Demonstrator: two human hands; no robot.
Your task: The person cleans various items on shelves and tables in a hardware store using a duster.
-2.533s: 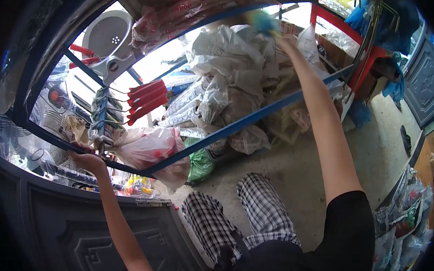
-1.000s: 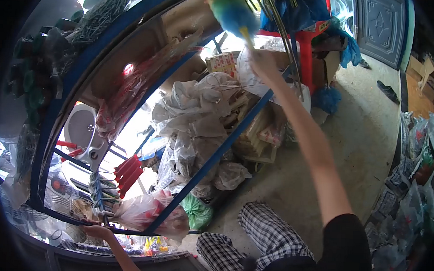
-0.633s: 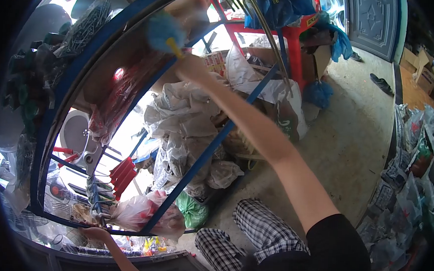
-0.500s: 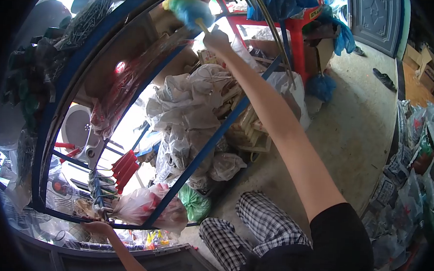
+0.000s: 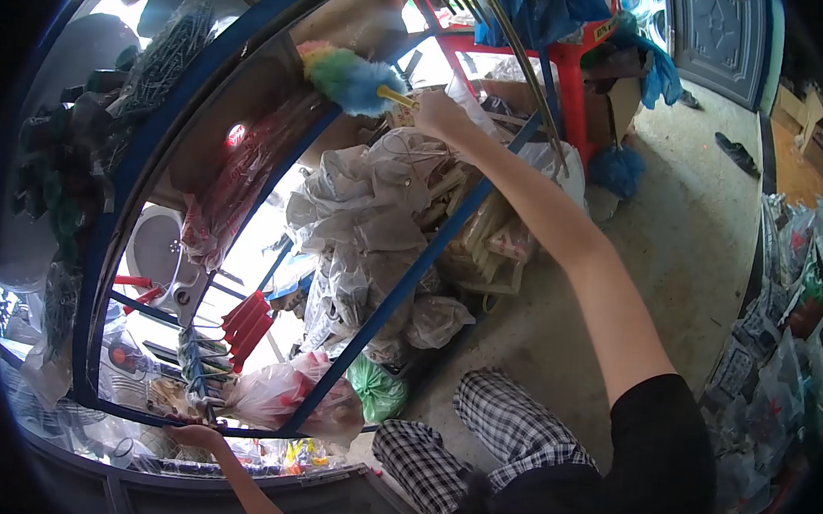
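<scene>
My right hand (image 5: 442,117) is closed around the yellow handle of a fluffy rainbow duster (image 5: 354,82). The duster's head points left, close to the upper shelf of a blue metal rack (image 5: 386,298), near red-printed plastic packaging (image 5: 239,178). At the bottom left, my left hand (image 5: 195,436) grips the rack's lower bar, its fingers partly hidden behind it. Just above that hand lie wire goods and a pinkish plastic bag (image 5: 297,391). Greyish plastic bags (image 5: 359,198) fill the middle of the rack.
A green bag (image 5: 375,385) lies by my checked trouser legs (image 5: 496,415). Toward the top stands a red frame (image 5: 569,88) with blue bags. Bagged goods (image 5: 787,370) line the right side. A dark shoe (image 5: 737,155) rests on the concrete floor near a grey door (image 5: 720,45).
My right hand has moved down and slightly right with the duster, which now lies more level. My left hand stays on the rack bar. The view has shifted slightly.
</scene>
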